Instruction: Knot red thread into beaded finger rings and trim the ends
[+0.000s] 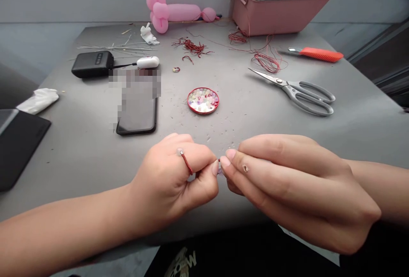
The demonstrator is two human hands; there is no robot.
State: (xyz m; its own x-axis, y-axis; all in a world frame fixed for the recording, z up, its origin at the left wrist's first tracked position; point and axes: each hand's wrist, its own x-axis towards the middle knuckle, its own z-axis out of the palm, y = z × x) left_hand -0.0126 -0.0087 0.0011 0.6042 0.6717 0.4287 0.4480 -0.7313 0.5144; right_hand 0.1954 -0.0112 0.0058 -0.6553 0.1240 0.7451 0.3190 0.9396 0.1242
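At the near edge of the table, my left hand (179, 179) and my right hand (294, 187) meet fingertip to fingertip, both pinched closed. Between them shows a tiny bit of dark red cord (219, 160) with a pale purple bead (220, 171) just under it; my fingers hide most of this piece. A braided red ring (186, 163) with a clear bead circles my left index finger. Past my hands lies a round red-rimmed dish (203, 112) of small clear, pink and purple beads.
Scissors (290, 91), a red-handled cutter (319, 53) and loose red cord (266, 62) lie right. Cord scraps (193, 47) are behind the dish. A phone (137, 111) and black power bank (92, 64) lie left. A pink bin (275, 15) and balloon (182, 12) stand at the back.
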